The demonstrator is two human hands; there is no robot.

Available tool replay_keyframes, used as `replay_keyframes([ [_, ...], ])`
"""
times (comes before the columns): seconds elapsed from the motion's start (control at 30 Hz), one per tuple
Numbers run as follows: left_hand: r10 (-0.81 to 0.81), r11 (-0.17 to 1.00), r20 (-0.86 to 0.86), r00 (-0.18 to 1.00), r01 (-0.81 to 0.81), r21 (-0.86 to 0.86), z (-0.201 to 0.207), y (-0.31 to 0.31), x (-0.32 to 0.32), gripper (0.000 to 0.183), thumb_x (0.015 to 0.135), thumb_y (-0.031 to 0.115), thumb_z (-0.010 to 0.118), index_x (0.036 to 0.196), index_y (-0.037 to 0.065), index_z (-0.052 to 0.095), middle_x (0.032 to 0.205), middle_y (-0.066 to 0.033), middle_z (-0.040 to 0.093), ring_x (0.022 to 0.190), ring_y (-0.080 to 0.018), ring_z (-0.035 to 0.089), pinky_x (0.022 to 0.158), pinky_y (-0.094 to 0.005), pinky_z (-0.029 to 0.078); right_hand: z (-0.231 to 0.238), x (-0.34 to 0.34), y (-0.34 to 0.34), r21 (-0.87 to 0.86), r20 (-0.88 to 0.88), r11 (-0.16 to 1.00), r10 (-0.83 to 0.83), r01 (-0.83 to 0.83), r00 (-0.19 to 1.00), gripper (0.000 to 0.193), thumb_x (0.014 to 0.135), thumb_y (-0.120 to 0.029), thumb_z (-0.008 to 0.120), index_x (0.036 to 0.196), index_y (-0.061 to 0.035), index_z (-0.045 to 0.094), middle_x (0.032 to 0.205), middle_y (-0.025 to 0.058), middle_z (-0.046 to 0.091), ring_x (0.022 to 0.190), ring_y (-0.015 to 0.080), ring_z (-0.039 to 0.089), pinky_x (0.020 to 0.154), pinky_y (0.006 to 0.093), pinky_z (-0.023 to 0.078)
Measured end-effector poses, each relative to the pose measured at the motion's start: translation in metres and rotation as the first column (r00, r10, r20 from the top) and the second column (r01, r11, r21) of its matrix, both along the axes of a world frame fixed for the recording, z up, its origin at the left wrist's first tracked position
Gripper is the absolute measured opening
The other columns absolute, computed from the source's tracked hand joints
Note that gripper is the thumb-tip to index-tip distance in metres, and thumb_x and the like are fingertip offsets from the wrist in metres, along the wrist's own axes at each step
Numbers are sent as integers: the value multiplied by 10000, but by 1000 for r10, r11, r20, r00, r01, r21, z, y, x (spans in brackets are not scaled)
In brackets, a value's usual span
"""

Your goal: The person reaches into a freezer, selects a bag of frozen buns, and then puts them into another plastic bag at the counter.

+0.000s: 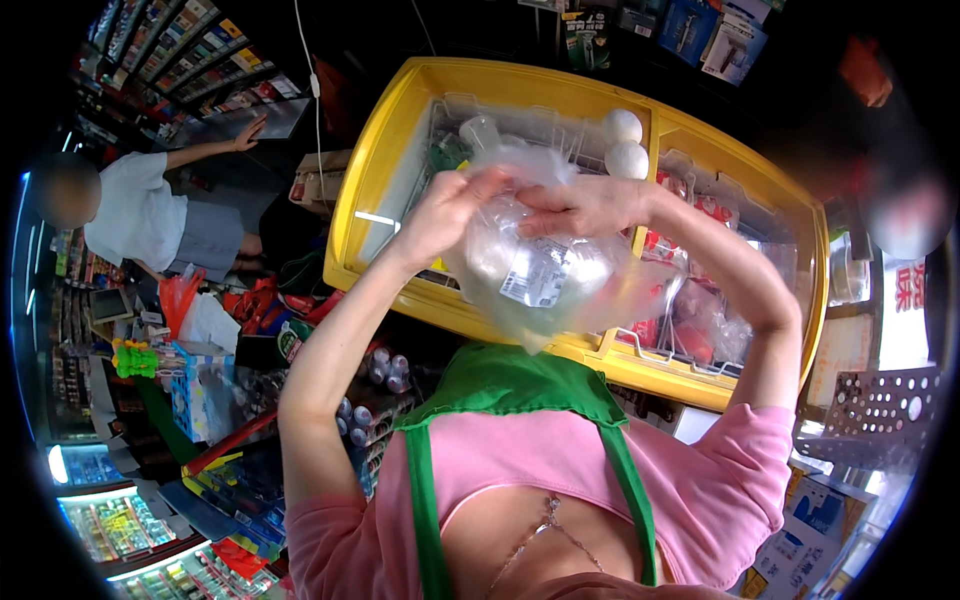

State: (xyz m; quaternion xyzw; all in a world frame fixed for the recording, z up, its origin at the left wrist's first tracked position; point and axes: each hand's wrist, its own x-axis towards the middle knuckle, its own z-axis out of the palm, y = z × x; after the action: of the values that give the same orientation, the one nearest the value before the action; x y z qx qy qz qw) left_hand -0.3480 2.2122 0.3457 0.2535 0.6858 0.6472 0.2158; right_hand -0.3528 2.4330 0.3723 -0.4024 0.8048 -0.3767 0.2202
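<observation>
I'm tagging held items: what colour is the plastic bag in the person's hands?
The plastic bag is translucent and whitish, seen best in the head view.

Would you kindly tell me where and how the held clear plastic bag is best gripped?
I'd pinch the clear plastic bag by the loose, crumpled plastic at its far end, coming from both sides, where the left hand and right hand are: that part looks thin and pliable, while the labelled body bulges.
</observation>
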Motion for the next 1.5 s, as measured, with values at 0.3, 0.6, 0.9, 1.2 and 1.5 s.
replay_keyframes([
  [0.3,235,940,31,971,-235,246,0,-28,7,591,1011,463,337,1234,-41,550,1198,-184,624,1165,-270,582,1045,-397,407,47,0,37,186,-56,978,102,-90,993,317,978,-254,524,832,24,486,642,175,447,593,261,479,596,396,386],
  [0.6,265,963,-526,808,-195,186,33,-7,-29,849,860,658,503,1396,6,415,1407,-147,466,1327,-227,422,1111,-371,323,64,1,56,162,-89,986,-33,47,995,279,965,-244,547,879,22,534,620,113,493,581,191,485,580,349,397],
  [0.9,15,698,556,831,-407,589,-164,7,15,680,972,560,347,1451,78,317,1412,-88,445,1308,-222,419,1092,-390,333,41,9,73,-5,-94,975,-220,221,971,376,970,-355,544,975,19,588,605,52,491,557,118,441,548,311,364],
  [1.2,202,707,465,862,-457,540,-129,-20,-18,528,1051,368,229,1364,-18,408,1366,-138,494,1251,-221,489,1091,-384,362,56,25,62,-73,-45,930,-364,360,930,454,961,-377,553,1164,29,575,722,40,559,635,105,492,599,281,408],
  [1.5,90,645,504,859,-436,627,-161,-42,-35,590,1040,420,230,1396,-28,372,1407,-145,452,1300,-235,439,1124,-386,315,72,40,37,-89,-65,904,-425,419,903,476,978,-296,546,1319,28,476,971,49,625,876,91,553,801,245,457],
])
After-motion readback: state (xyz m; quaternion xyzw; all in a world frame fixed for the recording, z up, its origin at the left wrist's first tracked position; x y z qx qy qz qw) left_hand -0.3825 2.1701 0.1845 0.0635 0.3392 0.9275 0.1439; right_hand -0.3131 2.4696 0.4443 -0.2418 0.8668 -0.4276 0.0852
